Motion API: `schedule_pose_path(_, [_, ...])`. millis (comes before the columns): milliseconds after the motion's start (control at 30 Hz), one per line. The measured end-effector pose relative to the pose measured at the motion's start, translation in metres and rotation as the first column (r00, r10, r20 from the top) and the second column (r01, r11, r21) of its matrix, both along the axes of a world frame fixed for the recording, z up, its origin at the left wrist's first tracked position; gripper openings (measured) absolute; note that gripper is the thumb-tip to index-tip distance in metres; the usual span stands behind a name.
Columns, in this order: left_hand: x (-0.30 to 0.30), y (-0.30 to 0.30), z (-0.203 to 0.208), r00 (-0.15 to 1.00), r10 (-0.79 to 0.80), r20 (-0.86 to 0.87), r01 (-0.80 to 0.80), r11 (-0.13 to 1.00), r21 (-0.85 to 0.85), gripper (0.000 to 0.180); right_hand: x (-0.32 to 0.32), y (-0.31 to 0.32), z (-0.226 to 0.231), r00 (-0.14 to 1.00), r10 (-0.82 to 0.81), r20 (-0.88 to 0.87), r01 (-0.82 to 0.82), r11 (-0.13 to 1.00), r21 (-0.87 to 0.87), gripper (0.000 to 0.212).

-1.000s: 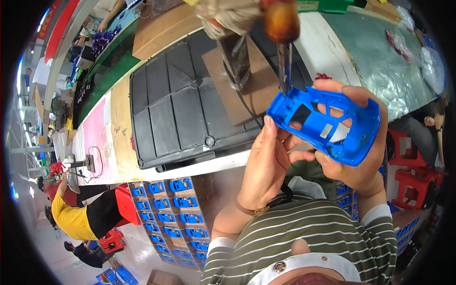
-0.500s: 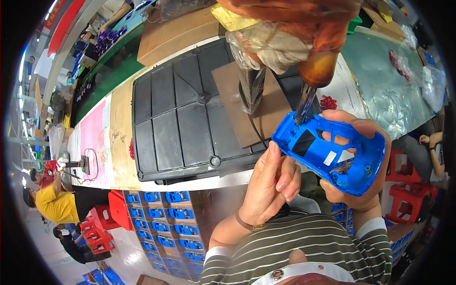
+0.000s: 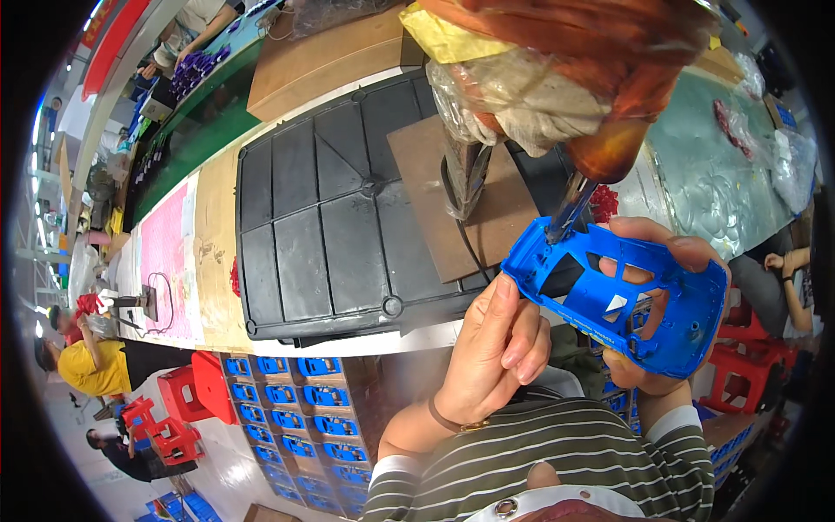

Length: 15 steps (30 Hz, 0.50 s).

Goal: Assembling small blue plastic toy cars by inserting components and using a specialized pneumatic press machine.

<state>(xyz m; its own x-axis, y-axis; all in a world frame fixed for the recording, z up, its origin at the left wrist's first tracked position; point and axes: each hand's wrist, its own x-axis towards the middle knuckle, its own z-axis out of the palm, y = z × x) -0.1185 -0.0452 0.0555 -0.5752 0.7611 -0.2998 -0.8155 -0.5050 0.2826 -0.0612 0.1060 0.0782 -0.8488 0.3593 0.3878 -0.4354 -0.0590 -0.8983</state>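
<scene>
Both hands clasp the blue car shell (image 3: 622,300) over the counter (image 3: 217,252) edge, left hand (image 3: 496,352) pinching its front, right hand (image 3: 661,313) wrapped round, hanging screwdriver (image 3: 570,209) tip seated, fastening seemingly unfinished.

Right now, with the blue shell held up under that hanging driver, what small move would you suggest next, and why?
Probably hold the blue car shell steady with both hands, left hand and right hand. The driver tip already touches its upper left corner, so any shift could knock it off.
</scene>
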Motion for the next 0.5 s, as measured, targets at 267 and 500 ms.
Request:
schedule_pose_path(267, [0.0,0.0,0.003,0.999,-0.008,0.034,0.008,1.0,0.011,0.031,0.001,-0.005,0.01,0.995,-0.089,0.046,0.082,0.985,0.15,0.039])
schedule_pose_path(500, [0.0,0.0,0.0,0.998,0.005,0.068,-0.01,0.997,0.077,0.028,0.008,-0.002,0.006,0.975,-0.107,0.193,0.082,0.987,0.136,0.078])
